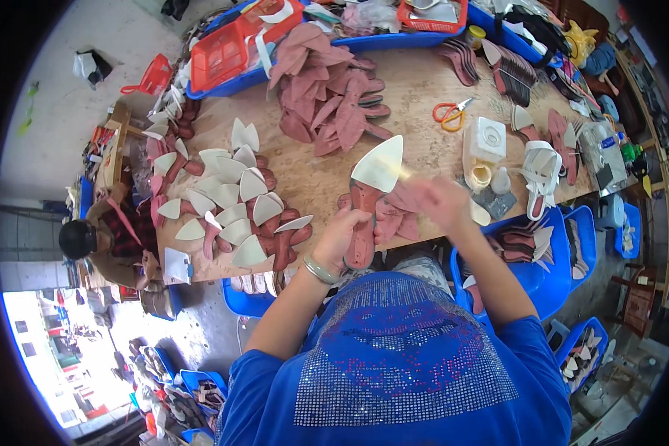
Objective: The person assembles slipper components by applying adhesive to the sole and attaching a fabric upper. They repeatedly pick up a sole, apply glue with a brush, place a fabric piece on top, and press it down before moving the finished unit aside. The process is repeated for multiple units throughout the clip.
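Observation:
My left hand (336,239) grips a red-brown shoe insole (361,241) near the bench's front edge, its toe end pointing away from me. A white pointed toe piece (377,162) covers that end. My right hand (444,202), smeared by motion, is closed on a brush (481,215); its pale rounded handle end shows below the hand. The brush's yellowish tip is a blur at the right edge of the toe piece. More red-brown pieces (400,215) lie on the bench behind my hands. An open glue jar (479,177) with a yellowed rim stands to the right.
Insoles with white toe pieces (234,189) spread over the bench's left. A heap of red-brown pieces (312,89) lies at the back. Orange-handled scissors (450,113), a white container (486,137) and white sandals (541,175) lie right. A blue bin (531,276) stands below. Another person (119,238) sits left.

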The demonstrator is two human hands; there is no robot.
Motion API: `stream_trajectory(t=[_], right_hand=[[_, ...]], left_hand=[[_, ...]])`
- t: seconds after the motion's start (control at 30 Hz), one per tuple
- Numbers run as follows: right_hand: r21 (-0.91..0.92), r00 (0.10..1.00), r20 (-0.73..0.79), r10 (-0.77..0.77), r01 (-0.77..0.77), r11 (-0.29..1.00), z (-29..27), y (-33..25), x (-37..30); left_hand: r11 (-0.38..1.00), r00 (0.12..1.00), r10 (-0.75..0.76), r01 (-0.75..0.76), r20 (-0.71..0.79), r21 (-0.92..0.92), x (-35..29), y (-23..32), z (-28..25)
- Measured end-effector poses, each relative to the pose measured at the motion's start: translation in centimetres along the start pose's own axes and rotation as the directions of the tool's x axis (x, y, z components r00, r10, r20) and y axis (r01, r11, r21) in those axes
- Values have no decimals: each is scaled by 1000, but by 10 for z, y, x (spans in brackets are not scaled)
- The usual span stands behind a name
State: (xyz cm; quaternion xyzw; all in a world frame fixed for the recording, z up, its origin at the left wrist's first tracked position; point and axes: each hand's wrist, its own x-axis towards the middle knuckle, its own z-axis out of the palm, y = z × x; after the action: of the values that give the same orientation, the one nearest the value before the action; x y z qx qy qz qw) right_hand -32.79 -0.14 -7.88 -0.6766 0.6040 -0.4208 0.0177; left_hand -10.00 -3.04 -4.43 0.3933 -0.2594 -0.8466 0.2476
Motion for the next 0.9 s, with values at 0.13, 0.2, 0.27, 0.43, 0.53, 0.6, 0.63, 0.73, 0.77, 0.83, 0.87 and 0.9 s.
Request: stream_trajectory(t=[0.13,0.2,0.27,0.43,0.53,0.6,0.63,0.73,0.77,0.83,0.87,0.9], right_hand=[[-48,995,48,-91,93,994,20,-8,10],[-150,993,-120,22,-40,988,28,24,29],[-68,990,-111,82,-90,994,20,24,33],[106,997,72,-32,24,994,9,-39,20],[126,984,110,-140,125,984,15,-60,17],[133,975,117,-190,174,976,16,-61,13],[57,976,168,-135,127,990,12,-54,8],[-110,975,218,34,-10,994,-10,-21,-9],[-114,981,179,79,-60,992,-15,-15,-10],[-85,985,93,142,-135,987,-22,-8,-15],[-47,986,51,156,-154,987,-22,-2,-18],[-21,984,0,179,-179,984,-24,8,-22]], left_hand=[[999,998,53,-54,-32,-7,-14,4,-5],[997,996,75,-76,-51,-27,-21,8,-9],[994,996,85,-87,-28,-63,-25,8,-23],[986,984,168,-166,-65,34,-30,7,-31],[978,974,207,-205,-90,25,-32,4,-33],[975,971,220,-221,-90,5,-36,6,-36],[972,967,235,-237,-96,-4,-37,9,-37],[975,974,218,-221,-65,-38,-44,17,-41],[978,979,199,-201,-42,-50,-45,20,-43],[985,988,152,-154,-30,-84,-39,17,-48],[987,992,126,-127,-21,-98,-37,17,-50],[985,984,167,-164,-65,44,-35,17,-48]])
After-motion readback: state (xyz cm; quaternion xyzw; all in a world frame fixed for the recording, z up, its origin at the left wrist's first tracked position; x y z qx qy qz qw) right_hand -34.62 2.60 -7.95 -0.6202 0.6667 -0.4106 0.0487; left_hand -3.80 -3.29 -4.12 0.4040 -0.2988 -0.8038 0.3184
